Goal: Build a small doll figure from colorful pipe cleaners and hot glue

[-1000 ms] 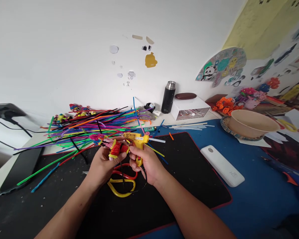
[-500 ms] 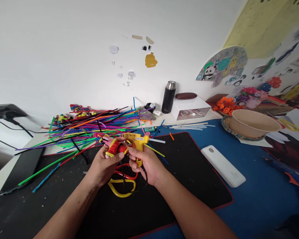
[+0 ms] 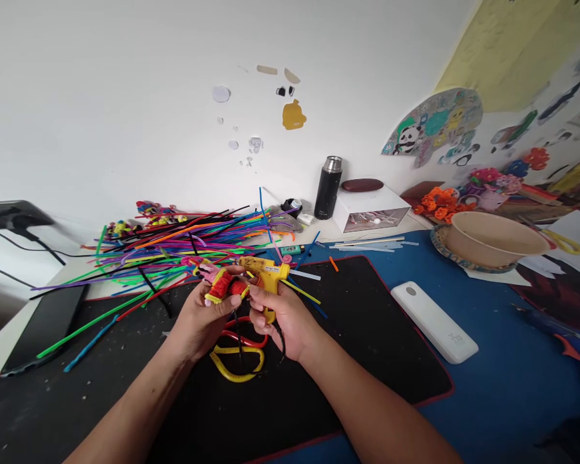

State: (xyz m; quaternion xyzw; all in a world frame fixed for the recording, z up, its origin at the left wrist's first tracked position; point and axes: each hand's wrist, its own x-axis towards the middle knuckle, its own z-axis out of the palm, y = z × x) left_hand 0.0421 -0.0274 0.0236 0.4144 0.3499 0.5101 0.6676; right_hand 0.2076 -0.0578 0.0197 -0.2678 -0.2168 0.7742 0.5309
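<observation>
My left hand (image 3: 205,317) is closed around a small doll made of fuzzy pipe cleaners (image 3: 221,283), red and yellow with a pink upper part. Beside it, my right hand (image 3: 285,316) has its fingers wrapped about the handle of a yellow glue gun (image 3: 272,276), whose nozzle points left behind the doll. The right thumb and fingertip meet at the doll's lower yellow edge; whether they pinch it I cannot tell. A black cord hangs from the glue gun. Below the hands lie scissors with red and yellow handles (image 3: 236,379), their blades hidden.
Many coloured pipe cleaners (image 3: 174,248) are heaped at the back left. Behind stand a black thermos (image 3: 327,190) and a white box (image 3: 371,207). On the right are a white power bank (image 3: 435,322) and a beige basin (image 3: 497,235). A black mat (image 3: 377,348) covers the front.
The hands, doll and glue gun keep almost the same pose. The view has shifted very slightly.
</observation>
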